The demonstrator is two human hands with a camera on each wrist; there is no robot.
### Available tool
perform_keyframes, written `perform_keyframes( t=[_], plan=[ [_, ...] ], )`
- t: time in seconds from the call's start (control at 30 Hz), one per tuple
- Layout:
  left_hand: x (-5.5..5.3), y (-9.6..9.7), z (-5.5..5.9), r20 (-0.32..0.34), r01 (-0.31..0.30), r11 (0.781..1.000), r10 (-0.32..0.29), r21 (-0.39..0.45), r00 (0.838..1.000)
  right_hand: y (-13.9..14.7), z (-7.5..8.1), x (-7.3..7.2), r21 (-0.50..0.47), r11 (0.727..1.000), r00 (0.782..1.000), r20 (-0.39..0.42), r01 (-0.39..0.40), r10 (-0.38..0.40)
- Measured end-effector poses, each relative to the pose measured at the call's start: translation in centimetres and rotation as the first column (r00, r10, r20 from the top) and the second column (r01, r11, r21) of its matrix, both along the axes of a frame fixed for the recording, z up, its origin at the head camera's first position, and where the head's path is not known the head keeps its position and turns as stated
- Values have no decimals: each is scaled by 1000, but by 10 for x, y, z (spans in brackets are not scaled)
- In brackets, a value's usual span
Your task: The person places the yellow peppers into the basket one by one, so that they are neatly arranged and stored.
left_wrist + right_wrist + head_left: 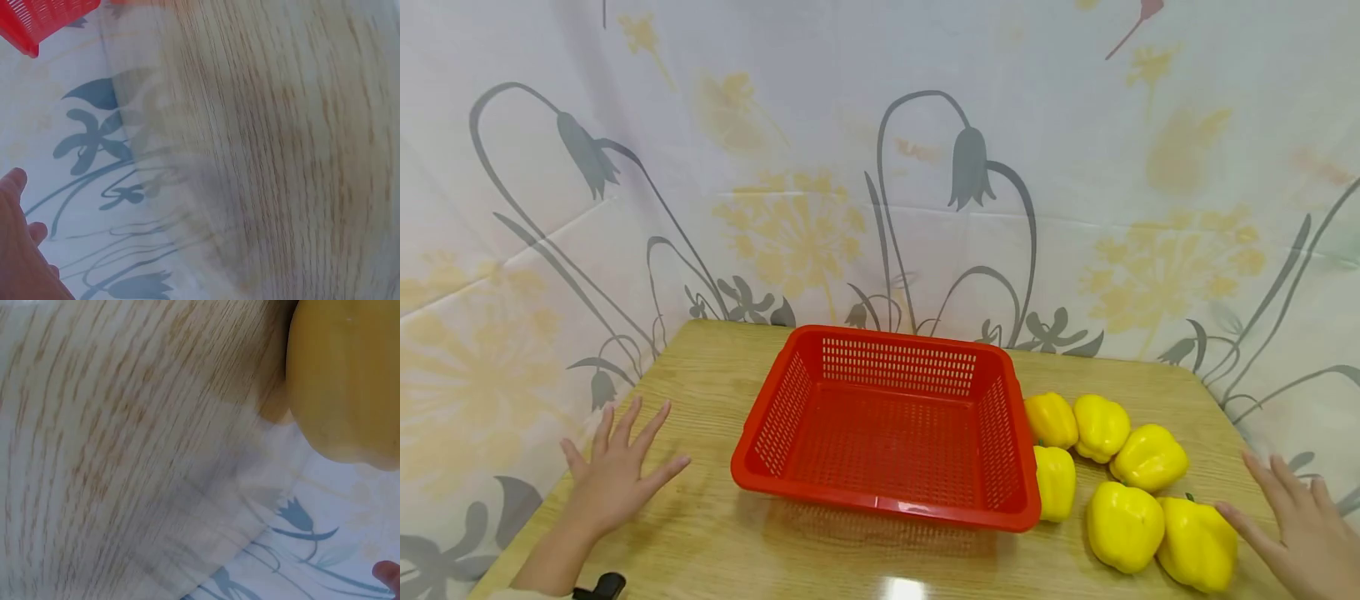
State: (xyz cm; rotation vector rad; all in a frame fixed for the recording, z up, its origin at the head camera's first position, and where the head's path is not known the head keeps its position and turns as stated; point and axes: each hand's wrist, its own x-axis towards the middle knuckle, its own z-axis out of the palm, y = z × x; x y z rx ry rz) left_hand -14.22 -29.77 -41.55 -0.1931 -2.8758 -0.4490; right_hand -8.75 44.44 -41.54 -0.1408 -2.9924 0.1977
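A red plastic basket (887, 508) with slotted walls stands in the middle of the table, nothing inside it. Several yellow bell peppers (1125, 527) lie grouped to its right, the nearest ones touching or close to its side. My left hand (613, 479) is spread with fingers apart, left of the basket and not touching it. At the right edge my right hand (1303, 533) is also spread, beside the nearest bell pepper (1197, 546); whether it touches is unclear. One bell pepper (350, 381) looms large in the right wrist view.
The wooden table (700, 400) has a back edge against a flower-printed cloth (820, 108), which also runs along both sides. A small black object (601, 587) shows by the left wrist. Light reflects off the table's front.
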Motion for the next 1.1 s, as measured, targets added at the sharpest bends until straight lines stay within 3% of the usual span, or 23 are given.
perform_keyframes(
  t=[0.23,0.47,0.67,1.1],
  plan=[
    [-1,6,-2,-68,44,990,-35,135,997,2,-4,1,-153,987,999,-33,-38,33],
    [-4,15,0,-143,103,967,-71,231,987,-1,-2,-1,-215,973,996,-54,-79,69],
    [-5,19,1,-211,187,930,-123,315,970,-5,0,-1,-254,963,996,-36,-89,82],
    [-8,34,9,-193,217,869,-144,444,971,-11,0,-1,-333,941,994,67,-61,88]
  ],
)
